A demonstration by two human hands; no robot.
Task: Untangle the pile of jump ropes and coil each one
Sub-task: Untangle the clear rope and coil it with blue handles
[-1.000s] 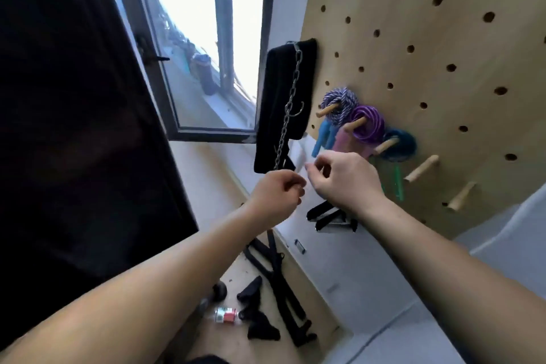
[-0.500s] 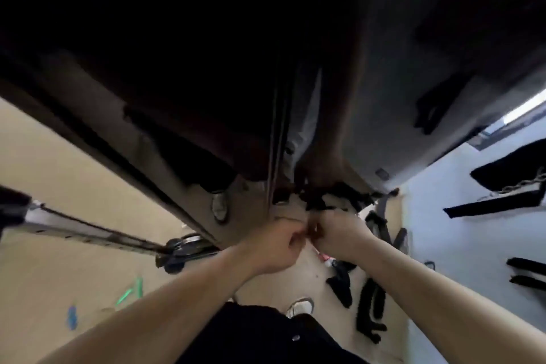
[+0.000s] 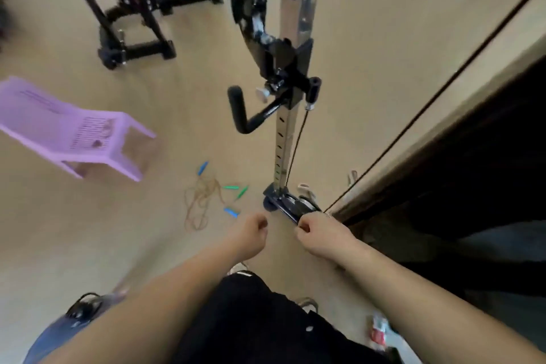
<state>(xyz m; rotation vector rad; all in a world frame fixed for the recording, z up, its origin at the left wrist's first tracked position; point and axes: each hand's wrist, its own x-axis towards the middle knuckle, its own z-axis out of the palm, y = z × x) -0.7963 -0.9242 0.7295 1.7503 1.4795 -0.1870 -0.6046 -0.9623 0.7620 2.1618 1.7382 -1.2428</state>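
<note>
- The person stands looking down at a tan floor (image 3: 369, 38), both bare forearms stretched out ahead.
- The left hand (image 3: 249, 233) is curled into a loose fist with the knuckles up. The view is too blurred for me to tell whether it pinches anything.
- The right hand (image 3: 320, 233) is curled the same way, thumb against the forefinger. I cannot tell what it grips, if anything. The two fists are near each other but apart.
- The tangle of jump ropes (image 3: 202, 201) lies on the floor, left of the left hand and a little farther out. It is a loose snarl of thin tan cord, uncoiled.
- Four handles stick out of it. One blue handle (image 3: 203, 168) lies at the far end and another blue handle (image 3: 231, 212) lies just beside the left fist. Two green handles (image 3: 236, 189) lie side by side on the right of the cord.
- A purple plastic stool (image 3: 68, 130) sits farther left.
- A perforated metal upright (image 3: 291, 23) rises from a base just beyond the right hand. It carries a black bracket with a black hooked handle (image 3: 240, 109), and a thin black cable (image 3: 295, 148) runs down beside it.
- A black equipment frame (image 3: 133, 9) stands at the far left.
- A dark opening (image 3: 472, 186) fills the right side.
</note>
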